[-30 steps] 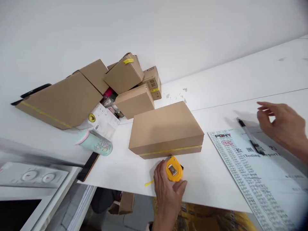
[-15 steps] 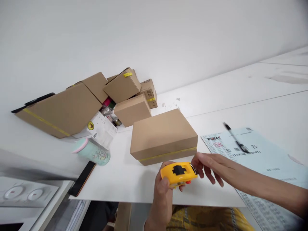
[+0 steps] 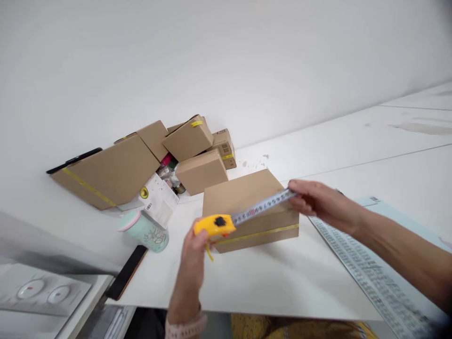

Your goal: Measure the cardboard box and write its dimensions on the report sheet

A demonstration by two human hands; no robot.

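A yellow tape measure (image 3: pixel 214 226) is gripped in my left hand (image 3: pixel 194 252), a yellow strap dangling below its case. Its blade (image 3: pixel 263 205) is drawn out to the upper right, showing printed numbers. My right hand (image 3: pixel 314 202) pinches the blade's free end, so the end hook is hidden by the fingers. Behind and below the stretched blade stands a closed cardboard box (image 3: pixel 243 190) with yellow tape along its front face. The blade passes in front of the box; I cannot tell whether it touches.
Several other cardboard boxes (image 3: pixel 202 175) are stacked at the back left by the wall. A mint-green cup (image 3: pixel 150 233) with a pink rim and a white printed package (image 3: pixel 160 200) stand left. Printed papers (image 3: pixel 374 278) lie at right. The white table's (image 3: pixel 282 292) front edge runs near me.
The blade has been pulled out of the case. My left hand has moved left with the case, and my right hand has risen with the blade's end. The view has shifted slightly.
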